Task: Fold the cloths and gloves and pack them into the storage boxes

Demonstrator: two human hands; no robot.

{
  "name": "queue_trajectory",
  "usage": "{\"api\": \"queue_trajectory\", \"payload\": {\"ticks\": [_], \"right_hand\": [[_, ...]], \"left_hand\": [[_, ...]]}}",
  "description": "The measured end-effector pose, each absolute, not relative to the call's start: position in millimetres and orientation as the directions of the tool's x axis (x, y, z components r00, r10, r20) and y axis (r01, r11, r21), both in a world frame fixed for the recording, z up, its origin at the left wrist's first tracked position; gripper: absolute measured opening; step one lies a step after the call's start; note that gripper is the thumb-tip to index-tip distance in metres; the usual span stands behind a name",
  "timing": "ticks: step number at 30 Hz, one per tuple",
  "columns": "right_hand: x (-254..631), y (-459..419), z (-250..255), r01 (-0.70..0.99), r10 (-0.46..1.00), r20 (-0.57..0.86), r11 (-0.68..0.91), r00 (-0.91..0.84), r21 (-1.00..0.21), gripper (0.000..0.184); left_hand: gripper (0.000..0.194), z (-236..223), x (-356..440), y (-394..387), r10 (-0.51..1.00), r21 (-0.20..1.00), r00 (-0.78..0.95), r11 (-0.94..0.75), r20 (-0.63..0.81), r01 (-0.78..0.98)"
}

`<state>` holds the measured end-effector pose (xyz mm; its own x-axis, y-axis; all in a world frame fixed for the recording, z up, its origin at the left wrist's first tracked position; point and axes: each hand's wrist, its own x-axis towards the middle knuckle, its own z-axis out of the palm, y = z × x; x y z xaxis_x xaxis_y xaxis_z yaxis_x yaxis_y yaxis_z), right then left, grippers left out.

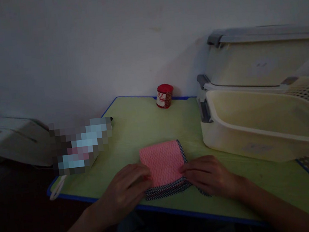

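A pink cleaning cloth [162, 163] with black-and-white checked edging lies folded at the front of the table. My left hand [126, 188] grips its left side between thumb and fingers. On the other side, my right hand [211, 174] pinches the cloth near its right edge, and a strip of the checked edging hangs out beneath those fingers. The near edge of the cloth shows several layers of edging stacked together.
A green table [133, 122] with a blue rim stands against a wall. Near its back edge is a red roll with a white label [164, 97]. Cream plastic bins [235, 142] take up the right side. A partly blurred object [90, 142] lies at the left edge.
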<state>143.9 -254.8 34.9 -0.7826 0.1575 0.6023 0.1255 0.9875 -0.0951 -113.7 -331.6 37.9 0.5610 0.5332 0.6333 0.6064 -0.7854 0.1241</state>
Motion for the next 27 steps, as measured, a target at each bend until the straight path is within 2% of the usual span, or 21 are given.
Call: {"api": "queue_trajectory", "payload": {"ticks": [4,10,14,20,27], "right_hand": [[142,-257,37,0.083,0.111,0.587,0.994,-0.802,-0.073,0.018],[139,-257,40,0.072,0.097,0.506,0.995,-0.857,-0.069,0.027],[141,-255,40,0.054,0.088,0.472,0.995,-0.877,-0.085,0.024],[141,-256,40,0.049,0.09,0.472,0.994,-0.877,-0.1,0.025],[141,-257,39,0.052,0.098,0.469,0.993,-0.878,-0.111,0.025]], "left_hand": [[0.015,37,-114,-331,0.508,0.127,0.571,-0.808,0.645,0.575],[0.02,36,-113,-330,0.544,0.144,0.613,-0.803,0.573,0.578],[0.023,36,-113,-331,0.545,0.154,0.639,-0.813,0.543,0.562],[0.02,34,-115,-338,0.622,0.216,0.631,-0.77,0.464,0.601],[0.018,38,-114,-339,0.556,0.144,0.669,-0.81,0.493,0.568]]}}
